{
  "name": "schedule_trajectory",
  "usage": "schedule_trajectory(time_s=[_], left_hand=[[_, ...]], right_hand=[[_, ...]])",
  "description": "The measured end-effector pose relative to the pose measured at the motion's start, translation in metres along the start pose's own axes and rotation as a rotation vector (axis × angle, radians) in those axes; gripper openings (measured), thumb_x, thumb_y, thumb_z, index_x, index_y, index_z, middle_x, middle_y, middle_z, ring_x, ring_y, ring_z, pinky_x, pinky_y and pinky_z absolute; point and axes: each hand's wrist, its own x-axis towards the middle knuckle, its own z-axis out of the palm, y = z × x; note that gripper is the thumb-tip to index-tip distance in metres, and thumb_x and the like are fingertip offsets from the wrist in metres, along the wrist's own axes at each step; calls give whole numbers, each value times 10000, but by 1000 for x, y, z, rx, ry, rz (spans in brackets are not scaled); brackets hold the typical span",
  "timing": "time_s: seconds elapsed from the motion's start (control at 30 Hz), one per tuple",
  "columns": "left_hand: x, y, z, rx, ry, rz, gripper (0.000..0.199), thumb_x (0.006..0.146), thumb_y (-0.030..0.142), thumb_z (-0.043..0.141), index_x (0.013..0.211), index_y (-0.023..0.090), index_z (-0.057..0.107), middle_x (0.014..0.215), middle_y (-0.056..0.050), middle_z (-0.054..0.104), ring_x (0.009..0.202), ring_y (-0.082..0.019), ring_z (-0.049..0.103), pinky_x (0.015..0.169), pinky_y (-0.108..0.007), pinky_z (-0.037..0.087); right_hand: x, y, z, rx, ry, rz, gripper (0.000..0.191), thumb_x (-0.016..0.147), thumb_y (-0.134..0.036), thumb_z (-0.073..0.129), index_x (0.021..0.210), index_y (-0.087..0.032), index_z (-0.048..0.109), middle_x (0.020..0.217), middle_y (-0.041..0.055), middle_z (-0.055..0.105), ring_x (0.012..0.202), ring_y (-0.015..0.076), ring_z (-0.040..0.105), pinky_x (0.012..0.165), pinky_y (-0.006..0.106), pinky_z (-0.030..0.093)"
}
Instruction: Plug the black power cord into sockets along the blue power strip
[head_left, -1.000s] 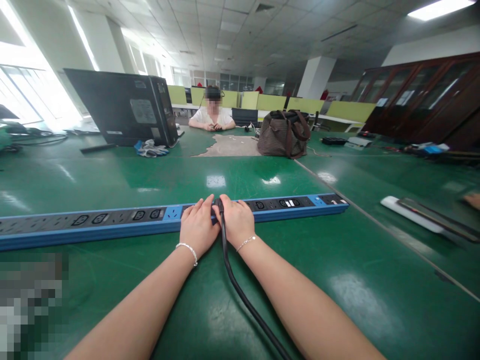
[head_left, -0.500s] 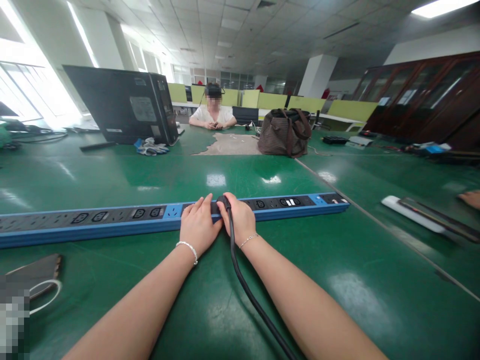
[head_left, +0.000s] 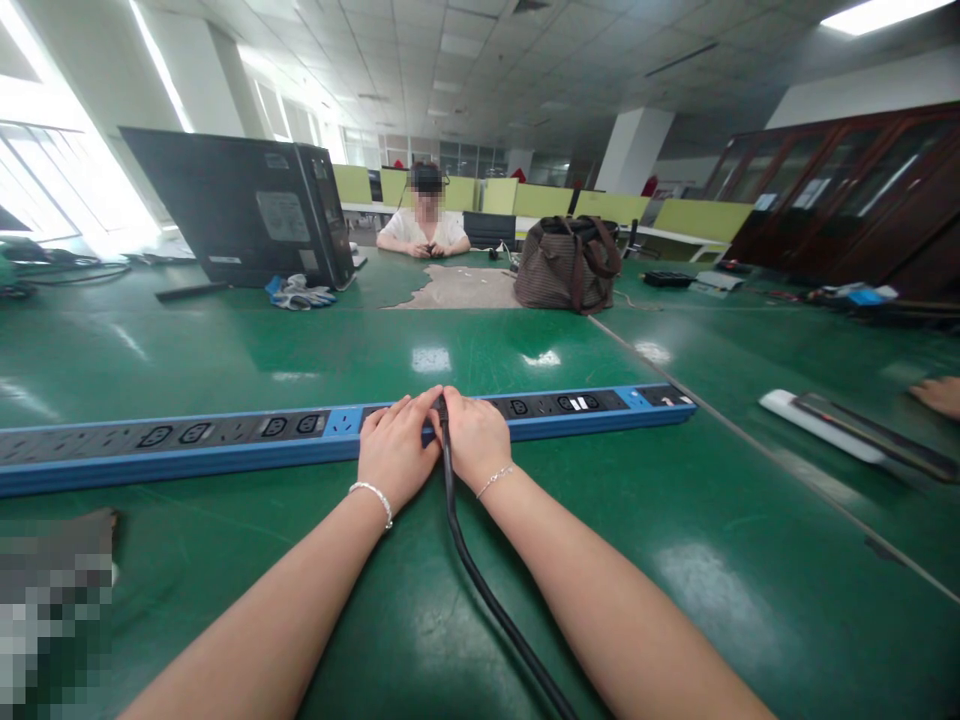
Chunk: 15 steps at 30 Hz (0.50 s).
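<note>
A long blue and black power strip [head_left: 247, 460] lies across the green table. Over its middle, my right hand [head_left: 474, 435] is closed around the plug end of a black cable [head_left: 480, 580], mostly hidden by the fingers. The cable runs down from there between my forearms. My left hand [head_left: 396, 445] rests on the strip just left of the plug, its fingers closed together and the fingertips meeting those of my right hand. Whether it also grips the plug or only the strip is hidden.
A black computer case [head_left: 247, 215] and gloves [head_left: 300, 292] stand at the back left, a brown bag [head_left: 568, 265] behind the strip. A person [head_left: 425, 225] sits opposite. At right are a white and black object [head_left: 825, 425] and another person's hand [head_left: 937, 395].
The plug has turned and shifted slightly left, and my left fingers have closed in against it. The cable has swung left. The other person's hand at the right shows more.
</note>
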Motion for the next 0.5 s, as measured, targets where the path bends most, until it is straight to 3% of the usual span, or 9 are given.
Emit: schedule_trajectory(time_s=[0.5], left_hand=[[2,1,-2,9,-70,-37,502,835,237,428,1336,201,445,1209,-98,647,1168,-225,566,1005,-381,361]], right_hand=[[-4,-5,4,52,-21,-28,309,965,-233,348,1207,-148,520,1143,102,663,1054,214,593,979,389,372]])
